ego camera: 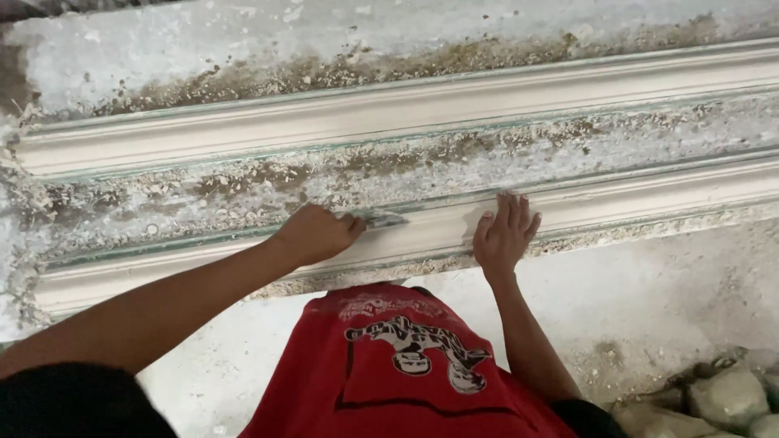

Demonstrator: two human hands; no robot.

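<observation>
Two long white plaster mouldings lie side by side across a crusted work surface. My left hand (315,234) grips a small metal scraper (381,219), whose blade rests on the top edge of the near moulding (617,203). My right hand (505,234) lies flat on that same moulding, fingers spread, a little to the right of the blade. The far moulding (406,109) runs parallel behind it. My red shirt with a printed figure (406,373) fills the bottom middle.
Dried plaster crumbs and brown residue cover the strip (365,166) between the mouldings and the surface behind. A pale dusty floor (649,300) lies on the near side. Lumps of rubble (722,397) sit at the bottom right corner.
</observation>
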